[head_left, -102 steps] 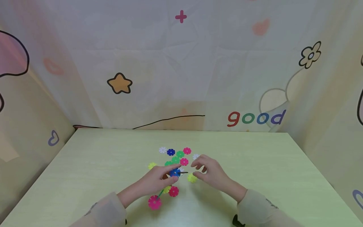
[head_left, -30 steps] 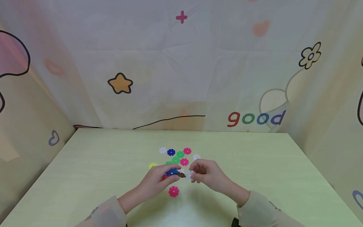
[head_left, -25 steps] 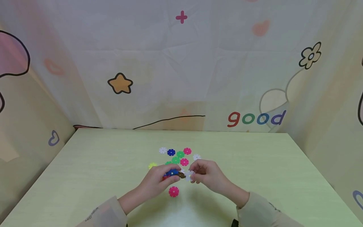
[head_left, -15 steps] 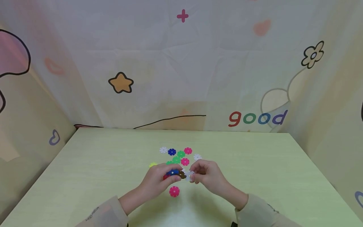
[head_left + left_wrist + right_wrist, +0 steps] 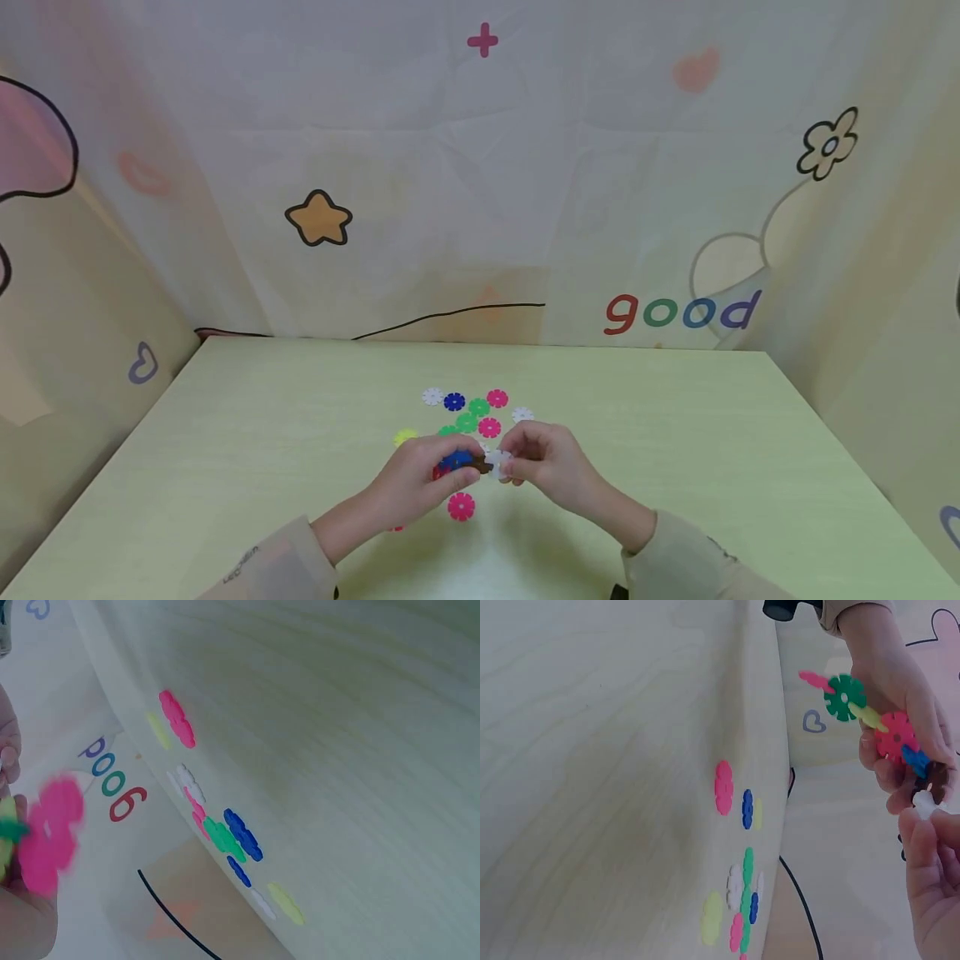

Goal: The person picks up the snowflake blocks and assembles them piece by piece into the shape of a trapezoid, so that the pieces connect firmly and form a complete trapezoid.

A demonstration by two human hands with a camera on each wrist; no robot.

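My left hand (image 5: 420, 475) grips a chain of notched, flower-shaped snowflake discs. In the right wrist view the chain runs from a pink end disc (image 5: 815, 680) through a green disc (image 5: 845, 697), a yellow disc (image 5: 868, 717), a pinkish-red disc (image 5: 896, 736) and a blue disc (image 5: 914, 759) to a brown disc (image 5: 935, 778) by the fingertips. Between thumb and fingers, my right hand (image 5: 551, 462) pinches a white disc (image 5: 497, 463), its edge right at the brown disc. The left wrist view shows the chain's pink end disc (image 5: 52, 832) blurred; that hand is mostly out of frame.
Behind the hands, loose discs lie on the table (image 5: 660, 433): a dark blue disc (image 5: 454, 402), a green disc (image 5: 478, 407), a yellow disc (image 5: 406, 437) and several others. A single pink disc (image 5: 461, 506) lies nearer. A printed curtain (image 5: 420, 167) stands behind the table.
My right hand, holding nothing 3.4 seconds ago, has since pinched a white disc and brought it to the brown disc. The chain has turned in my left hand, its pink end now mostly hidden.
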